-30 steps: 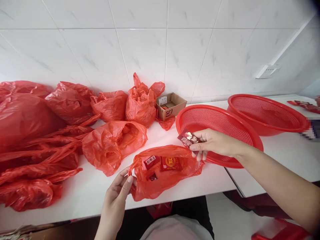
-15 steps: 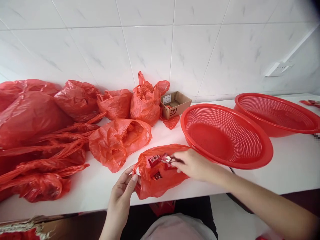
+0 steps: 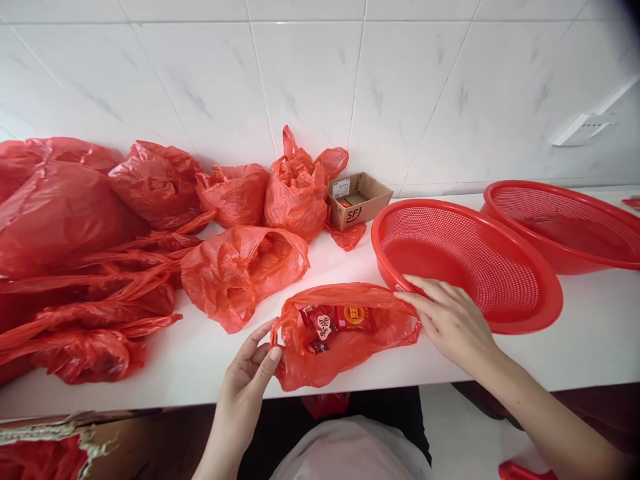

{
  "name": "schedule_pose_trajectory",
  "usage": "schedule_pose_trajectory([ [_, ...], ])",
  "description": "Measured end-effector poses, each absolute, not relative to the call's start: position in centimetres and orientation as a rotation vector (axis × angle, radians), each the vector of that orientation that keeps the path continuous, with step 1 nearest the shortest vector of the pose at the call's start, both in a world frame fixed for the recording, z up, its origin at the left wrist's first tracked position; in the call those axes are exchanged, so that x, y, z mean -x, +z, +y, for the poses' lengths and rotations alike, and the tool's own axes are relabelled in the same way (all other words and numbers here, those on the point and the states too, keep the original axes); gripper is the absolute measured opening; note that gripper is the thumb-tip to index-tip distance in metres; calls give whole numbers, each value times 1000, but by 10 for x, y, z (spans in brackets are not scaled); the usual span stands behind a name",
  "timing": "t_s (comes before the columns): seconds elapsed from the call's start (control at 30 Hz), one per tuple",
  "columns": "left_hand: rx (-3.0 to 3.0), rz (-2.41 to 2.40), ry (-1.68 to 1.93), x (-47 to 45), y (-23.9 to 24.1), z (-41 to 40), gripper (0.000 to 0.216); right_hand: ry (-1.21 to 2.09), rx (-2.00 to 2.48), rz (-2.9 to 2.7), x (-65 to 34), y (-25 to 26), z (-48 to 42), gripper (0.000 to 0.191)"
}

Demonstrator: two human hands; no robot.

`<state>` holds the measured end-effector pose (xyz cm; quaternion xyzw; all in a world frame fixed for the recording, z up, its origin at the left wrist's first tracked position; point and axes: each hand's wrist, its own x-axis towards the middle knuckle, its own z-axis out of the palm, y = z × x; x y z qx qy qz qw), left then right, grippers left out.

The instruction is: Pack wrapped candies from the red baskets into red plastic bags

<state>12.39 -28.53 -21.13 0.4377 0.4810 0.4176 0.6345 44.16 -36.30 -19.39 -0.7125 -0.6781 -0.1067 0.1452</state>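
Note:
A red plastic bag (image 3: 345, 370) lies at the table's front edge with its mouth facing up. Inside it rest several small wrapped snacks, among them a red packet with a yellow round mark (image 3: 355, 315) and a dark red packet with white lettering (image 3: 323, 323). My left hand (image 3: 253, 360) pinches the bag's left handle between thumb and fingers. At the other end, my right hand (image 3: 453, 327) reaches over the rim with its fingers stretched out, touching the bag. Its thumb is hidden, and no snack shows in it.
Two red perforated baskets (image 3: 543, 320) (image 3: 565, 260) stand to the right. A slumped red bag (image 3: 220, 280) lies behind my left hand. Several filled red bags (image 3: 295, 207) and a small cardboard box (image 3: 367, 212) line the wall. A torn carton (image 3: 130, 443) sits below the table edge.
My right hand has left the bag's inside, let go of a small dark red packet and moved right to the rim. The bag's mouth is stretched wider. My left hand keeps its pinch.

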Motion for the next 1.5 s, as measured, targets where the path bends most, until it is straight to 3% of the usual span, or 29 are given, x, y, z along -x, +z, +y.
schedule_pose_trajectory([
  [0.2, -1027, 1047, 952, -126, -209, -289, 53, -552, 1839, -1767, -437, -201, -362, 27],
  [0.3, -1063, 1064, 916, -120, -210, -290, 40, -368, 1759, -1719, -422, -215, -363, 32],
  [0.4, -1118, 1070, 816, -115, -211, -293, 31, -85, 1977, -1652, -421, -236, -367, 52],
  [0.5, -1121, 1082, 801, -108, -210, -294, 31, 420, 2142, -1589, -434, -239, -370, 44],
  [0.6, -1124, 1070, 884, -101, -199, -283, 29, 666, 1978, -1505, -449, -204, -367, 35],
  [0.7, -1170, 973, 1069, -99, -168, -260, 26, 520, 1798, -1378, -453, -144, -356, 36],
  [0.83, -1243, 733, 1420, -115, -107, -233, 22, 226, 1535, -1303, -440, -72, -332, 22],
  [0.97, -1345, 659, 1367, -133, -66, -225, 18, 373, 1496, -1524, -431, -30, -313, 18],
  [1.1, -1395, 560, 1357, -127, -58, -224, 10, 415, 1499, -1584, -433, -8, -308, 24],
  [1.27, -1431, 381, 1190, -120, -57, -223, 21, 657, 1581, -1811, -432, 7, -308, 22],
  [1.5, -1779, 363, 531, -162, -43, -217, 70, 681, 1374, -2003, -388, 16, -295, 10],
])
